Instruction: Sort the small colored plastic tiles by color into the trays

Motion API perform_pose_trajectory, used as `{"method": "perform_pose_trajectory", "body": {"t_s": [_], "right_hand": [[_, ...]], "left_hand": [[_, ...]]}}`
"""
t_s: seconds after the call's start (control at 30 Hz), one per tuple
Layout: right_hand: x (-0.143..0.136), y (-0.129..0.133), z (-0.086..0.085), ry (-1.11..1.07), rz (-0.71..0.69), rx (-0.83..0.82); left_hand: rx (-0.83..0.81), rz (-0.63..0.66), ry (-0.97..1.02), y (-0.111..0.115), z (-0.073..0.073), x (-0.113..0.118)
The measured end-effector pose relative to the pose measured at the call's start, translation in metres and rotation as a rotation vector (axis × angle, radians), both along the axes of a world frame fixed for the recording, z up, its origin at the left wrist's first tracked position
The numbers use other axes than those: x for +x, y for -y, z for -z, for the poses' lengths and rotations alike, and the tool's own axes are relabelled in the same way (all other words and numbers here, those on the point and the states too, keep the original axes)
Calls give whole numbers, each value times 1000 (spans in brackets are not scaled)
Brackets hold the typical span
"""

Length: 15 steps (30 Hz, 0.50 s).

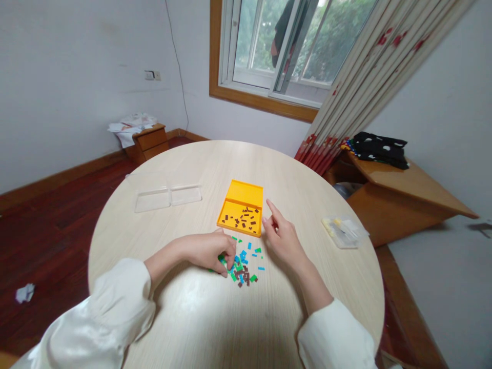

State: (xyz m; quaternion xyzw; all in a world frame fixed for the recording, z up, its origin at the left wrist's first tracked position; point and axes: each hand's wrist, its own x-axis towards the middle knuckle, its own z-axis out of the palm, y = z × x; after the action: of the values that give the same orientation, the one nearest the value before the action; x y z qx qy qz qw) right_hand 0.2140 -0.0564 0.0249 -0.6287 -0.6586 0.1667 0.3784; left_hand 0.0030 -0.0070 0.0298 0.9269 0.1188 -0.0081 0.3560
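Note:
Small blue, green and brown pieces [243,275] lie in a loose pile on the round table. My left hand [213,251] is at the pile's left side, its fingers curled down onto the pieces; what its fingertips hold, if anything, is hidden. Behind the pile an open yellow box [245,192] holds several brown pieces [244,219] in its near half. My right hand [282,233] is just right of the box, index finger stretched forward and the other fingers curled, with nothing visible in it.
Clear plastic trays [169,197] lie at the table's left [115,230]. A transparent bag with yellow pieces [344,231] rests near the right edge. Beyond the table stand a wooden cabinet [384,205] and a small drawer unit [151,141].

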Motion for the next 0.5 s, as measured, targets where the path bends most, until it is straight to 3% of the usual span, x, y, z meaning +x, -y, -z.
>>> {"method": "perform_pose_trajectory", "body": {"t_s": [0.13, 0.5], "right_hand": [[0, 0, 0, 3, 2, 6], [1, -2, 4, -4, -3, 4]], "left_hand": [[-37, -5, -39, -3, -2, -3], [114, -41, -115, -2, -2, -2]]}}
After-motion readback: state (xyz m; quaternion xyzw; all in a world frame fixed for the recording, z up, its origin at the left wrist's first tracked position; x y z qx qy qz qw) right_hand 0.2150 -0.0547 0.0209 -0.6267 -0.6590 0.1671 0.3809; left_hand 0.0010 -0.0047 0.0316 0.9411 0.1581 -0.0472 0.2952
